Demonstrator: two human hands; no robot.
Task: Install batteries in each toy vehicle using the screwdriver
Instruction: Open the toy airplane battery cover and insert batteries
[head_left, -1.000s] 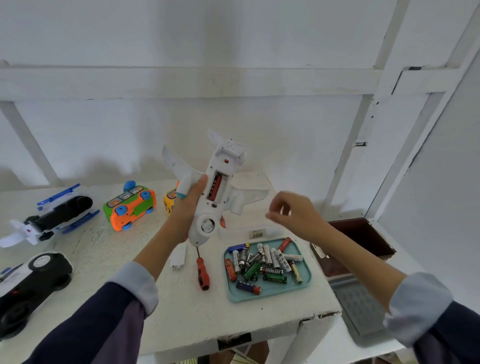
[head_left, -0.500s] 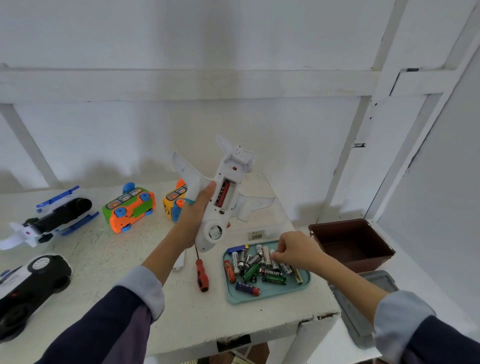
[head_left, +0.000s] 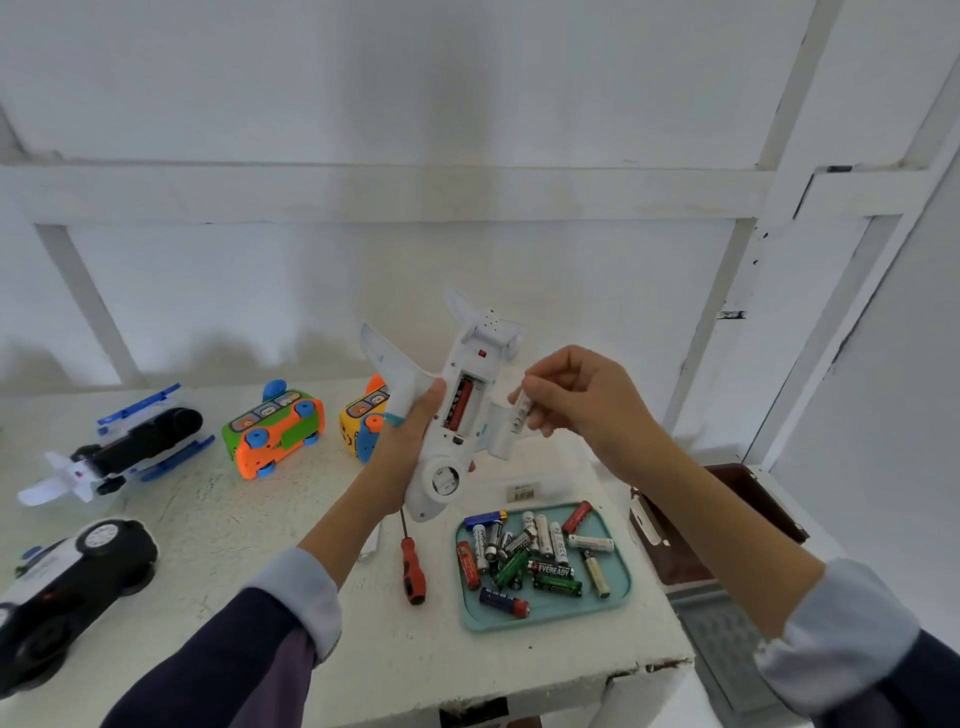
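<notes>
Head view, taken left to right: the left hand (head_left: 415, 431) is wrapped round the belly of the white toy plane (head_left: 457, 410), held up over the bench (head_left: 218, 525) with its open battery bay turned to the camera and one red cell already seated. Light, hollow plastic is suggested; the thin wings are judged fragile, so the fuselage is the place to be gripped. Further right, a pale battery (head_left: 521, 410) is pinched in the fingertips of the right hand (head_left: 576, 400), just beside the bay. Small, smooth and slippery, it is best held mid-body. Below, the screwdriver (head_left: 413, 569) and battery tray (head_left: 621, 582) are left on the bench.
</notes>
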